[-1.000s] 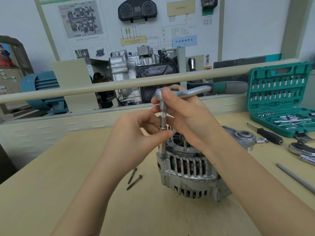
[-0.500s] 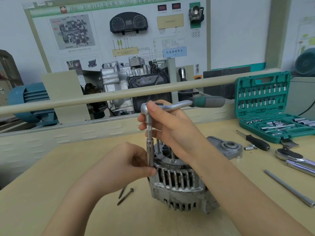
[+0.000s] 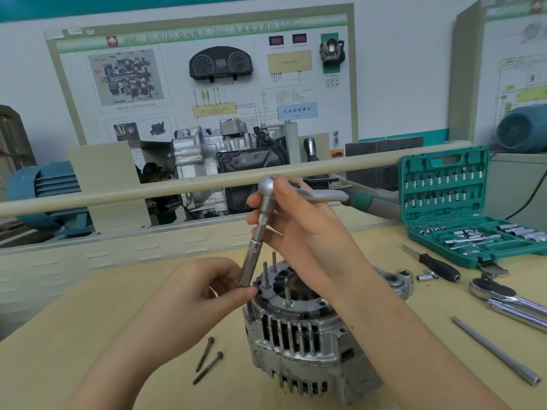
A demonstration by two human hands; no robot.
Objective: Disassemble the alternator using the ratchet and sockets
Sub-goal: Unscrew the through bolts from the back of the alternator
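Hands (image 3: 299, 232) around tilted ratchet (image 3: 268, 187)

Centre: alternator (image 3: 299, 335) stands on the table (image 3: 88, 350).
Left of it: two bolts (image 3: 207, 361) lie side by side on the table.
Above it: ratchet (image 3: 296, 192) with its extension (image 3: 254, 247) reaching down to the alternator's left edge.
Right, rear: socket case (image 3: 461, 208) lies open.
Right, nearer: screwdriver (image 3: 435, 266), second ratchet (image 3: 503, 297), loose rod (image 3: 494, 350).
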